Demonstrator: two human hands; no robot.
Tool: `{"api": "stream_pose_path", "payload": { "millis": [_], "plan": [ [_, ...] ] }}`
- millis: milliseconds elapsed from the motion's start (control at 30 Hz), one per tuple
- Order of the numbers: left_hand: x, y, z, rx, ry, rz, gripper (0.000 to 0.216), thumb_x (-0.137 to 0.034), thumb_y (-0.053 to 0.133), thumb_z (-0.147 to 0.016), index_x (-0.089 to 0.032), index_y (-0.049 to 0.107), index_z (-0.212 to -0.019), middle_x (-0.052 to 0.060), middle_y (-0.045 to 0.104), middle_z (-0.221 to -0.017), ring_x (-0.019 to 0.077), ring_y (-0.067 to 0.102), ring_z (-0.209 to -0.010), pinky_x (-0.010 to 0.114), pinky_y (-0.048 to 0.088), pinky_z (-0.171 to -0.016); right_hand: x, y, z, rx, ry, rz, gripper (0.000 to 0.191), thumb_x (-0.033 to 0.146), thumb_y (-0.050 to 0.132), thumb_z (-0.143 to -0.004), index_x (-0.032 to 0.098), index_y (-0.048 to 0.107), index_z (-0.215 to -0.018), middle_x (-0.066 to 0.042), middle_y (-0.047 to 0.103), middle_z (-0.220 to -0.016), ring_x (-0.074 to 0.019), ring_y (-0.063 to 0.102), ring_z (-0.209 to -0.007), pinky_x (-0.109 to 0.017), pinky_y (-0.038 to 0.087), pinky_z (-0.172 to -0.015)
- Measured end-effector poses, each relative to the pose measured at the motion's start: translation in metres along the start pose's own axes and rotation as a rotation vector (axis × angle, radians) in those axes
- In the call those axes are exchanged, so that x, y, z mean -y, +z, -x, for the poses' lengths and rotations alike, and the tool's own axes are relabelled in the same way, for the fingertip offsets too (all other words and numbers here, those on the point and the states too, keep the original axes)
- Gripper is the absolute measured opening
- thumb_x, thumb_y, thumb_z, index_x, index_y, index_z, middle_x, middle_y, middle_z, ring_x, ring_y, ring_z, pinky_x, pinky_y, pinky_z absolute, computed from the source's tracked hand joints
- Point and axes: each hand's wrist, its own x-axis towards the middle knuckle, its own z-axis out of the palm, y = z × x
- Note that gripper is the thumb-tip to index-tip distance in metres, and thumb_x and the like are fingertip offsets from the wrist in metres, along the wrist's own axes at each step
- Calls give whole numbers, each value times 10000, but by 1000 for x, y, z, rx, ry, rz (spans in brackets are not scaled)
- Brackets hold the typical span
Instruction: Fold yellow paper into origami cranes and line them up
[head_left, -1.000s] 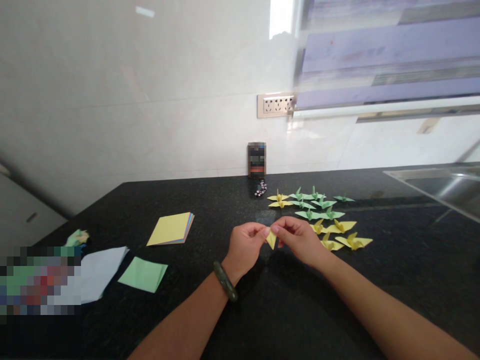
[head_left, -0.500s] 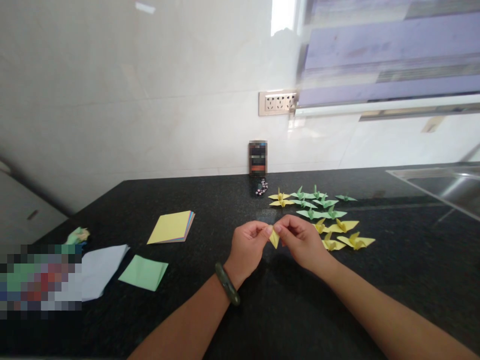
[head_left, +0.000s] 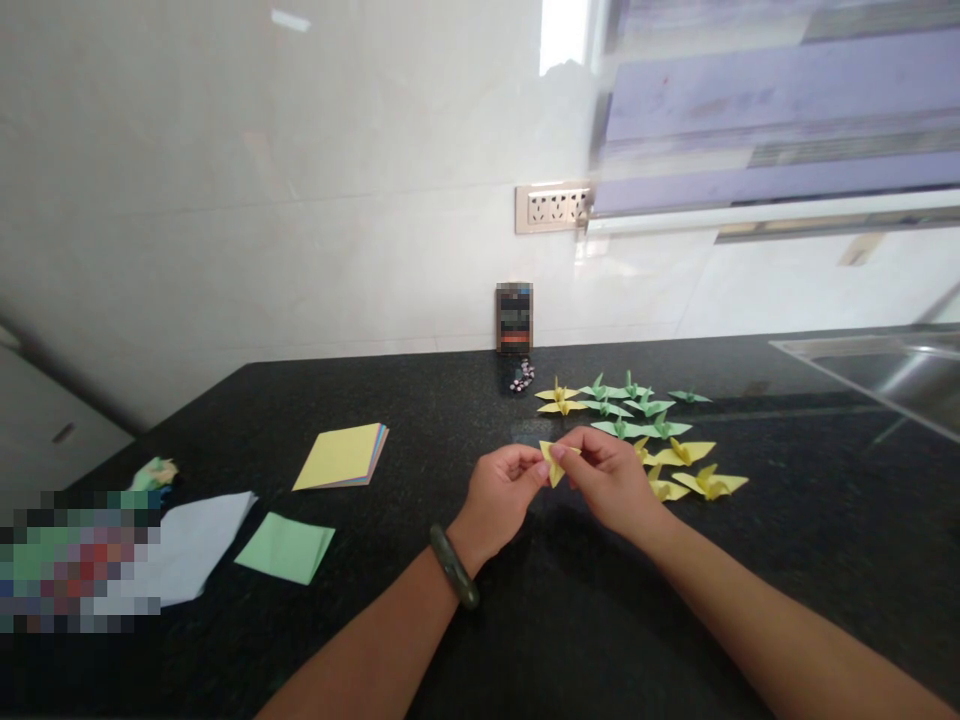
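Observation:
Between my two hands is a small folded piece of yellow origami paper [head_left: 553, 468], held above the dark countertop. My left hand [head_left: 504, 496], with a dark green bangle [head_left: 453, 567] on its wrist, pinches the paper's left side. On the right side, the thumb and fingers of my right hand [head_left: 609, 476] grip the same paper. Just behind and beside my right hand stand several yellow paper cranes [head_left: 712, 482], two of them partly hidden by it. Farther back are several green paper cranes [head_left: 649, 404] and two more yellow cranes [head_left: 561, 406].
A stack of coloured paper [head_left: 341, 456], yellow on top, lies to the left, with a folded green sheet [head_left: 285, 548] and white paper [head_left: 196, 545] nearer. A phone-like object [head_left: 514, 318] leans on the wall beside a beaded strap [head_left: 523, 377]. A metal sink [head_left: 892, 365] is at right.
The yellow paper has turned in my fingers and now shows spread upper points over a downward tip. Both hands stay nearly in place, and the view has shifted slightly.

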Motion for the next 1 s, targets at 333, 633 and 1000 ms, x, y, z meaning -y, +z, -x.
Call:
{"api": "stream_pose_path", "payload": {
  "millis": [333, 633, 1000],
  "plan": [
    [0, -2, -2, 166, -290, 470, 197, -323, 588, -729, -153, 497, -689, -62, 406, -493, 63, 418, -430, 217, 408, -480, 0, 3, 5, 105, -44, -125, 353, 452, 404, -850, 187, 571, -1014, -43, 561, -804, -125, 519, -625, -250, 447, -541],
    [0, 0, 0, 221, -352, 430, 170, -286, 636, -683, -138, 552, -694, -34, 493, -514, 80, 489, -461, 253, 448, -547, -3, 2, -1, 138, -15, -268, 190, 367, 602, -740, 179, 603, -708, -32, 521, -853, -120, 513, -686, -251, 440, -589],
    [3, -7, -6, -88, -155, 267, 371, -457, 623, -692, -87, 640, -718, 58, 636, -656, 125, 588, -643, 256, 458, -649, -12, 6, -4, 57, 182, -126, 289, 439, 593, -717, 170, 503, -665, 52, 460, -506, -71, 401, -416, -204, 326, -411]
  ]
}}
